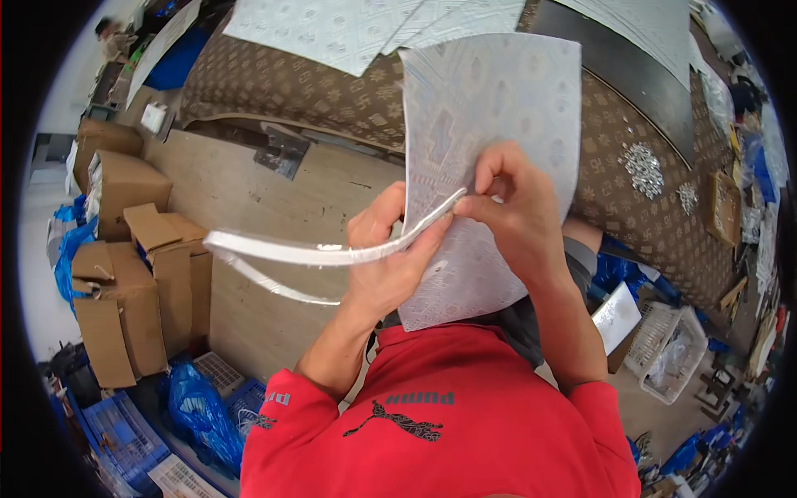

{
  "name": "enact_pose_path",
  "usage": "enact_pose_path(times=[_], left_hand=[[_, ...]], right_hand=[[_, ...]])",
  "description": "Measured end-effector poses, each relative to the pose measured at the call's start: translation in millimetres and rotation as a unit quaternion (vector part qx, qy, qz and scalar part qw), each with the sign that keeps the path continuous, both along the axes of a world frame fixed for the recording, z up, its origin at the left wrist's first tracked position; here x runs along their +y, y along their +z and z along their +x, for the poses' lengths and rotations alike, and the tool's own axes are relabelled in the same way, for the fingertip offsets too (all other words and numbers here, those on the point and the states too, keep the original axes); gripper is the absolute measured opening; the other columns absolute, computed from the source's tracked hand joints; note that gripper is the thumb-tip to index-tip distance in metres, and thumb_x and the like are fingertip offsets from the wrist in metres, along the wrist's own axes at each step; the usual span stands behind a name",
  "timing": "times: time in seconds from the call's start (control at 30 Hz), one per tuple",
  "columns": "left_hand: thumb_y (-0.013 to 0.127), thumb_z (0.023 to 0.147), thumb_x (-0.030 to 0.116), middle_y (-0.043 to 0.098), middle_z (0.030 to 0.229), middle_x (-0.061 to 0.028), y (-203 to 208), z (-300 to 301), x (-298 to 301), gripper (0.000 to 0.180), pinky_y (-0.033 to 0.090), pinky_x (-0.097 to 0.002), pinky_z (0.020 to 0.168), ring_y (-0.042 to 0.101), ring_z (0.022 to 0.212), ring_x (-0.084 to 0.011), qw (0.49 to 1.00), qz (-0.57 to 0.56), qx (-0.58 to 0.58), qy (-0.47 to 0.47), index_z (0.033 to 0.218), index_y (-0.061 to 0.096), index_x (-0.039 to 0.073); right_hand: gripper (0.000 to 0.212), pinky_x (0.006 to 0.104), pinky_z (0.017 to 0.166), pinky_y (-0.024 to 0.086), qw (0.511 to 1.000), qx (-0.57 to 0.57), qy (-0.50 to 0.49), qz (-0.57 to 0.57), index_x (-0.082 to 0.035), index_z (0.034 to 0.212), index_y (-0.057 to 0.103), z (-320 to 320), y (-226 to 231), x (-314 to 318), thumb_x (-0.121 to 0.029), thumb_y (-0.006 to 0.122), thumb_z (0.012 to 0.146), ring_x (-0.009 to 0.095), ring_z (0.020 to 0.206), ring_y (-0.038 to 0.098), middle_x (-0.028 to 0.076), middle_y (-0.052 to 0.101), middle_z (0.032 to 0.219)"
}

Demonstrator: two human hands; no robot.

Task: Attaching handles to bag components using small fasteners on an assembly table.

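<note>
My left hand (pixel 388 253) is closed around a narrow white strip (pixel 286 251). The strip bends into a long loop that sticks out to the left, past the wrist. Up by its free end, my right hand (pixel 519 212) has its thumb and curled fingers drawn together in a pinch. What exactly lies between those fingertips is partly hidden. Behind both hands, a silvery-white sheet with an embossed pattern (pixel 523 91) stands across my lap, its upper part in front of the table. The strip's end crosses in front of this sheet.
A table with a brown patterned cloth (pixel 332 91) holds more pale sheets (pixel 324 29), a dark panel (pixel 631 83), small shiny pieces (pixel 643 168) and a shallow basket (pixel 724 209). Cardboard boxes (pixel 124 307) and blue plastic bags (pixel 203 411) stand left. A white crate (pixel 664 353) sits right.
</note>
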State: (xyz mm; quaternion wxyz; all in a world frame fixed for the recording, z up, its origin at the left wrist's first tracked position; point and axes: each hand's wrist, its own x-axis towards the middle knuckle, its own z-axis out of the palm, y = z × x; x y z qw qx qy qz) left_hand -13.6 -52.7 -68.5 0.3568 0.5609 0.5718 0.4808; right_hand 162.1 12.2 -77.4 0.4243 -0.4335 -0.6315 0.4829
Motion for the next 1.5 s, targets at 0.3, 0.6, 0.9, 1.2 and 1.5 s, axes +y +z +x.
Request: enact_pose_path(times=[0.3, 0.6, 0.9, 1.2, 1.5], left_hand=[[0.079, 0.089, 0.002, 0.072, 0.117, -0.0106, -24.2, -3.0, -5.4, 0.032, 0.054, -0.0336, 0.095, 0.068, 0.103, -0.0187, 0.976, -0.03, -0.2, 0.076, 0.118, 0.069, -0.003], [0.074, 0.094, 0.004, 0.071, 0.119, -0.0133, -45.3, -10.0, 16.2, 0.032, 0.052, -0.0327, 0.095, 0.067, 0.106, -0.0181, 0.938, -0.135, -0.303, 0.099, 0.123, 0.068, -0.008], [0.076, 0.094, 0.008, 0.073, 0.115, -0.0122, -43.8, -6.4, 13.1, 0.032, 0.053, -0.0327, 0.092, 0.068, 0.101, -0.0172, 0.948, -0.144, -0.26, 0.11, 0.121, 0.069, -0.008], [0.077, 0.093, 0.007, 0.073, 0.116, -0.0124, -42.0, -8.1, 19.7, 0.032, 0.053, -0.0327, 0.092, 0.069, 0.101, -0.0177, 0.945, -0.154, -0.265, 0.111, 0.121, 0.07, -0.007], [0.078, 0.092, 0.006, 0.073, 0.116, -0.0112, -46.3, -7.9, 20.0, 0.036, 0.053, -0.0325, 0.093, 0.068, 0.103, -0.0168, 0.935, -0.162, -0.296, 0.108, 0.125, 0.068, -0.006]], right_hand=[[0.02, 0.0269, 0.076, 0.051, 1.0, -0.007, 0.011, 0.004, -0.004, 0.094, 0.067, 28.2, 6.4, 7.4, 0.0, 0.08, 0.08, 0.014, 0.084, 0.062, 0.004, 0.062, 0.091], [0.016, 0.0352, 0.079, 0.055, 0.893, -0.359, -0.234, 0.137, 0.0, 0.102, 0.073, 192.8, -1.2, 115.7, -0.011, 0.074, 0.09, 0.024, 0.085, 0.071, 0.013, 0.075, 0.093], [0.017, 0.042, 0.081, 0.055, 0.835, -0.526, -0.16, 0.035, 0.0, 0.093, 0.073, 190.6, 3.7, 161.2, -0.017, 0.073, 0.089, 0.036, 0.091, 0.071, 0.019, 0.074, 0.094], [0.015, 0.0343, 0.081, 0.053, 0.906, -0.379, -0.133, 0.133, -0.001, 0.102, 0.072, 220.0, -3.9, 151.1, -0.011, 0.061, 0.1, 0.02, 0.087, 0.068, 0.013, 0.072, 0.092], [0.019, 0.0215, 0.075, 0.047, 0.98, 0.105, -0.129, -0.105, 0.0, 0.116, 0.07, 115.0, 20.0, 80.9, -0.013, 0.06, 0.104, 0.008, 0.081, 0.057, -0.002, 0.062, 0.089]])
